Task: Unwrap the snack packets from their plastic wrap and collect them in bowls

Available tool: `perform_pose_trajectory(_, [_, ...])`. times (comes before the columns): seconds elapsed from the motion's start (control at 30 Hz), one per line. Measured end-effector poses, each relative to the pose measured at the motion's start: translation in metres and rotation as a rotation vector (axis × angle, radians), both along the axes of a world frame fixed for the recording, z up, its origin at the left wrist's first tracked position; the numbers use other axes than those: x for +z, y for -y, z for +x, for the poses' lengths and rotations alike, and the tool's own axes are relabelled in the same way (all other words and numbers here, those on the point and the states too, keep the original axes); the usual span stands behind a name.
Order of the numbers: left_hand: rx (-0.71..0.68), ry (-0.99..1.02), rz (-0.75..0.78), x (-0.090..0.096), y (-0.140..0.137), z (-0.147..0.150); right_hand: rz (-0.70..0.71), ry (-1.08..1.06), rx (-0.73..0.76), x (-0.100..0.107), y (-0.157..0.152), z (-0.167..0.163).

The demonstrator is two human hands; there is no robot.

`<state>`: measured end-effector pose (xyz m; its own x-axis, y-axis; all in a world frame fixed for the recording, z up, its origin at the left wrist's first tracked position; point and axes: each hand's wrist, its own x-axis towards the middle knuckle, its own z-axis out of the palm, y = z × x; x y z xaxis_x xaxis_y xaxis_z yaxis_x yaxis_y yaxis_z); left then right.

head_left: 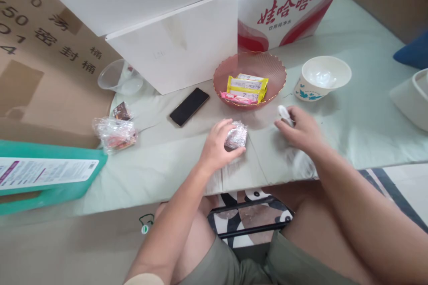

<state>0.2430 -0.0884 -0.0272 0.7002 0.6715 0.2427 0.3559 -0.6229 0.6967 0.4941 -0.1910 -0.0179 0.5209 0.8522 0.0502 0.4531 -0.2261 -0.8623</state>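
My left hand (219, 144) is curled around a shiny, clear-wrapped bundle (237, 135) resting on the cloth-covered table. Its thumb and fingers press on the bundle's sides. To the right, my right hand (301, 130) pinches a small white object (284, 114) between thumb and fingers; its kind is unclear. Beneath that wrist lies some crumpled clear plastic (303, 164), partly blurred. Beyond both hands stands a pink ribbed glass bowl (276, 69) with several yellow-wrapped snack packets (249, 84) and a pink packet (237, 98) in it.
A black phone (189, 107) lies left of the bowl. A paper tub (310, 84) stands at right. Farther left are a clear plastic bowl (115, 75), a bagged snack (117, 136) and a green container (83, 182). Boxes (187, 40) line the back.
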Motion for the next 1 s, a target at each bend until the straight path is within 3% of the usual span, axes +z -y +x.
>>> perform_pose_trajectory(0.1, [0.018,0.012,-0.020,0.001,0.000,0.002,-0.049,0.450,0.137,-0.008,-0.003,-0.010])
perform_pose_trajectory(0.27, [-0.016,-0.009,0.018,-0.001,-0.007,-0.007,-0.166,0.635,0.168,-0.020,-0.010,-0.010])
perform_pose_trajectory(0.4, [-0.019,0.014,0.103,-0.001,-0.004,-0.009,-0.053,0.660,0.116,-0.016,-0.012,-0.016])
perform_pose_trajectory(0.53, [-0.111,0.028,0.143,0.002,0.002,-0.006,0.109,0.577,0.215,-0.007,-0.011,-0.034])
perform_pose_trajectory(0.67, [-0.095,0.127,0.022,0.001,0.002,-0.007,0.137,0.516,0.239,-0.005,-0.009,-0.048])
perform_pose_trajectory(0.8, [0.029,0.176,-0.136,0.004,-0.002,-0.011,0.137,0.456,0.259,-0.006,-0.009,-0.052])
perform_pose_trajectory(1.0, [-0.083,0.131,0.052,0.006,-0.001,-0.009,0.163,0.432,0.300,-0.005,-0.011,-0.055])
